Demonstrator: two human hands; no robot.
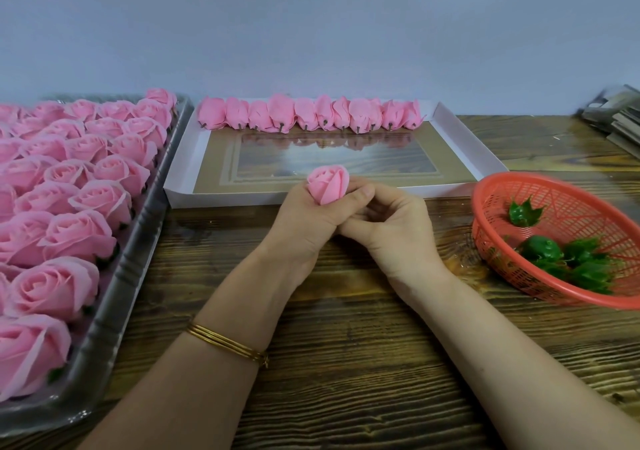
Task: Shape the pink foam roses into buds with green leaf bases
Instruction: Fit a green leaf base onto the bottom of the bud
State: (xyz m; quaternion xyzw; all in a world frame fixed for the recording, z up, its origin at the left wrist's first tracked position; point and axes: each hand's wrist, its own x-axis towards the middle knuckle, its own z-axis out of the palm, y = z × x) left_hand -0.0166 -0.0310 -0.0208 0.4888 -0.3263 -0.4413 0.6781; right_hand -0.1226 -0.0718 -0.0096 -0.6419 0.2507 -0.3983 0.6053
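On my head feed, both hands meet just above the middle of the wooden table (346, 363). The left hand (304, 221) is curled round a pink bud (327, 185), which stands upright out of the top of the fist with its petals wrapped tight. The right hand (391, 228) is pressed in against the left, fingers curled, and its thumb lies on the bud's lower right side. I cannot see what its other fingers are doing beneath. Thin gold bangles (228, 344) sit on the left wrist.

The bud is held in front of the near rim of a shallow white box (180, 179) that lies flat on the table. Along the box's far wall I count a row of finished buds (308, 113) lying side by side, short dark stems pointing toward me.

On the left, a grey tray (138, 276) is packed with open pink roses (79, 235) in close rows, running from the near edge back to the wall.

On the right, a red mesh basket (491, 207) sits tilted, near the right hand but apart from it. It holds several green leaf bases (524, 212), one alone near the top and the rest bunched lower down.

At the far right edge there is a blurred grey stack (616, 117) that I cannot make out.
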